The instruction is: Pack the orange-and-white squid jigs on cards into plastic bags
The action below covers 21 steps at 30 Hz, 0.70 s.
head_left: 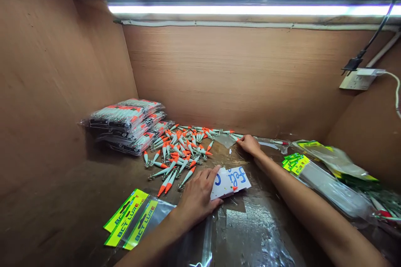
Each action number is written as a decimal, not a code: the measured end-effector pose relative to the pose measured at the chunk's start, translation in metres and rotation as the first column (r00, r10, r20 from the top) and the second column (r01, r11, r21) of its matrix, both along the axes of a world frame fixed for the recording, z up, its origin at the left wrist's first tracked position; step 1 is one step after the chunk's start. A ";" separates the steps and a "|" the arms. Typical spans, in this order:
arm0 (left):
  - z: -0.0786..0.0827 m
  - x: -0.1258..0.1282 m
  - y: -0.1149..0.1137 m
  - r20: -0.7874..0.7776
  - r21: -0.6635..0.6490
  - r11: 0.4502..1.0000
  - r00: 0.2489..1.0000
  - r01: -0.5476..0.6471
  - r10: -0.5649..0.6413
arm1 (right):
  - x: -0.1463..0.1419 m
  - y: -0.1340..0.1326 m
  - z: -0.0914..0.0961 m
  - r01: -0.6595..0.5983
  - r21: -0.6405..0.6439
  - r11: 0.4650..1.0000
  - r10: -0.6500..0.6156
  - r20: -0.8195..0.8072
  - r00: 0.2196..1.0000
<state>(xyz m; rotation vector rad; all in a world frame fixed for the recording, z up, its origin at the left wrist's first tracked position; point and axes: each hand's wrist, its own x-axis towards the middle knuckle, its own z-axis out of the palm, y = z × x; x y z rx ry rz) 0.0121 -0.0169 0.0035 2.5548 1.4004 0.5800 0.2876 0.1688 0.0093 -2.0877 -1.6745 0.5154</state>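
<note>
My left hand [200, 190] is closed on the left end of a folded white card piece [232, 182] with blue handwriting. Its thumb lies along the near edge and its fingers on top. Farther back, my right hand [249, 145] pinches the orange end of a fishing lure [234, 137] lying by the back wall. A loose pile of pale lures with orange ends [180, 148] spreads between the hands and the wall, their metal hooks showing. Under my left forearm lie clear bags with yellow-green BCT LURE headers [128, 219].
Packed bags of lures [125, 123] are stacked at the left. More clear header bags [326, 181] lie at the right, beside my right forearm. Wooden panels [234, 79] close in the back and sides. A lit tube [250, 10] and a wall socket [357, 80] are above.
</note>
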 end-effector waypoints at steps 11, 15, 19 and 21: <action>-0.009 -0.009 0.013 0.147 0.066 0.998 0.989 0.021 -0.031 | 0.043 -0.078 0.062 -0.606 -0.053 0.794 0.510 -0.485 0.711; -0.009 -0.010 0.017 0.156 0.101 0.995 0.987 0.011 -0.027 | 0.040 -0.091 0.074 -0.671 -0.132 0.730 0.576 -0.410 0.707; -0.007 -0.009 0.018 0.162 0.125 0.992 0.986 0.019 -0.039 | 0.030 -0.094 0.076 -0.697 -0.156 0.700 0.648 -0.269 0.712; -0.005 -0.008 0.017 0.169 0.130 0.991 0.984 0.024 -0.046 | 0.026 -0.095 0.076 -0.714 -0.145 0.685 0.683 -0.213 0.699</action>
